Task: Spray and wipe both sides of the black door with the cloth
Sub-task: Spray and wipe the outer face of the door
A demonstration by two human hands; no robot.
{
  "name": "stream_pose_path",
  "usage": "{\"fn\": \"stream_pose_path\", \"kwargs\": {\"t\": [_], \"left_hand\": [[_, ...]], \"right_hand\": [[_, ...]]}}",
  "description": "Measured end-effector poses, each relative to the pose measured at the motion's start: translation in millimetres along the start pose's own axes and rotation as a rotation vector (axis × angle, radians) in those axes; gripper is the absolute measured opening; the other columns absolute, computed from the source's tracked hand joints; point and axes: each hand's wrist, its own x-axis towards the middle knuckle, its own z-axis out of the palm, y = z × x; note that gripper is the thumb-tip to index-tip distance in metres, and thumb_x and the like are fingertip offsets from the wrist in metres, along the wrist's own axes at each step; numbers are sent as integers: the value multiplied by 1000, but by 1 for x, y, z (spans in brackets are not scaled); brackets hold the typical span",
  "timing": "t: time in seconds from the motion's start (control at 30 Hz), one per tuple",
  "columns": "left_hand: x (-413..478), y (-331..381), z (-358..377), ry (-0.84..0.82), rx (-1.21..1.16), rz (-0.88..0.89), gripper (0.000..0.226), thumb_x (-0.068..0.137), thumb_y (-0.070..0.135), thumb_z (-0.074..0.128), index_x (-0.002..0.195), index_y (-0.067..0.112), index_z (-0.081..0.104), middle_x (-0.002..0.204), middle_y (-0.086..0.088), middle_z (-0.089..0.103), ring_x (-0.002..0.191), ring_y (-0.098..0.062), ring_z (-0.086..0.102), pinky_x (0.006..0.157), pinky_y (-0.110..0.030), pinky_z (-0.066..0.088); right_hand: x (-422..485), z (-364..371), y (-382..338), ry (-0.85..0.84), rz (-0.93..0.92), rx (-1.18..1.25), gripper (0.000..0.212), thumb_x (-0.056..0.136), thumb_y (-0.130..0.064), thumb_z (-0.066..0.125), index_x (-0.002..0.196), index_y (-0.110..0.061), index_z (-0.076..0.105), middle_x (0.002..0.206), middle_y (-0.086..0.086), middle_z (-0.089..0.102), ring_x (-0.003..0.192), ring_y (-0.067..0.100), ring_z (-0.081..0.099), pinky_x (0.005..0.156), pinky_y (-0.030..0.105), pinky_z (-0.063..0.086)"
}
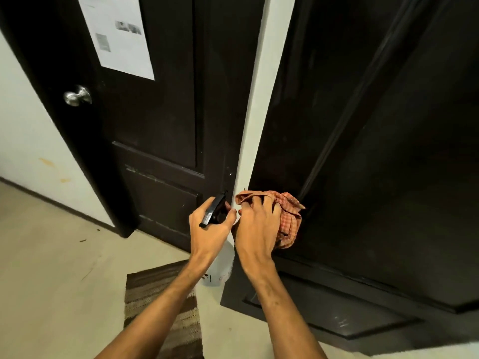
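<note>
The left hand curls its fingers round the black trigger head of a translucent plastic spray bottle, upright, nozzle aimed at the doors; the right hand bunches an orange checked cloth under spread fingers, apparently against the open black panelled door; a second black door carries a printed paper sheet; a striped brown mat lies on the beige floor.

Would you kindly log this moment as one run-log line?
left hand: grips spray bottle | right hand: presses cloth on black door | phase: wiping
</note>
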Motion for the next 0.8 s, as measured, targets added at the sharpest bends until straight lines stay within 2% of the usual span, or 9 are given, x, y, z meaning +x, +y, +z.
{"fn": "stream_pose_path", "kwargs": {"t": [0.07, 0.17, 0.27, 0.37, 0.43, 0.47, 0.57, 0.67, 0.8], "left_hand": [[20, -9, -6, -68, -7, 11, 10, 89, 23, 80, 93, 20, 72, 83, 7, 72, 82, -14, 72, 75, -44, 63], [43, -28, -12, -136, 11, -43, 42, 82, 47, 82, 109, 17, 73, 99, -5, 73, 93, -22, 72, 81, -51, 64], [69, -55, -29, -186, 9, -87, 61, 75, 63, 81, 117, 20, 70, 111, -14, 69, 105, -31, 69, 88, -53, 62], [80, -52, -39, -245, -2, -130, 58, 75, 60, 83, 115, 20, 70, 111, -19, 67, 103, -38, 69, 86, -59, 62], [82, -48, -45, -250, -5, -130, 43, 78, 50, 84, 107, 21, 72, 102, -13, 69, 92, -30, 71, 76, -55, 63], [84, -44, -45, -258, -17, -106, 38, 79, 46, 84, 104, 20, 73, 97, -9, 70, 86, -23, 70, 74, -52, 63], [86, -43, -44, -263, 3, -90, 35, 81, 42, 84, 106, 20, 73, 95, -2, 71, 87, -15, 70, 78, -49, 64], [79, -43, -40, -253, 33, -60, 20, 87, 34, 83, 102, 26, 73, 95, 4, 71, 95, -19, 71, 79, -51, 63], [76, -42, -42, -255, 55, -61, 40, 79, 57, 81, 107, 29, 72, 102, 0, 71, 100, -28, 71, 82, -57, 63]], "right_hand": [[-1, 12, -12, -19, -6, -126, 28, 81, -16, 70, 108, -10, 75, 111, 14, 71, 121, 37, 54, 107, 52, 37], [-14, 36, -20, -31, 33, -73, 36, 69, -11, 80, 103, -3, 77, 107, 19, 73, 120, 38, 59, 112, 49, 32], [-31, 67, -40, -16, 12, 163, 31, 70, -1, 71, 100, -6, 78, 107, 10, 75, 112, 28, 66, 102, 42, 50], [-45, 83, -48, 36, 724, 942, 29, 83, 9, 66, 96, -15, 78, 98, -8, 72, 98, 5, 66, 102, 40, 54], [-48, 81, -42, 156, 1373, 1580, 22, 92, 2, 65, 105, -12, 76, 105, 2, 74, 105, 17, 68, 106, 51, 49], [-49, 81, -35, 164, 1561, 1832, 24, 96, -4, 62, 116, -10, 72, 112, 11, 73, 109, 29, 67, 103, 56, 49], [-37, 69, -18, 179, 1493, 2316, 39, 99, -9, 53, 137, -5, 58, 128, 21, 66, 123, 36, 60, 103, 50, 49], [-15, 52, -20, 232, 1429, 2588, 42, 94, -5, 51, 134, 4, 58, 129, 27, 66, 121, 39, 63, 97, 49, 54], [-16, 47, -30, 148, 1420, 2559, 38, 103, -9, 44, 136, 6, 55, 126, 27, 67, 111, 35, 70, 89, 48, 60]]}}
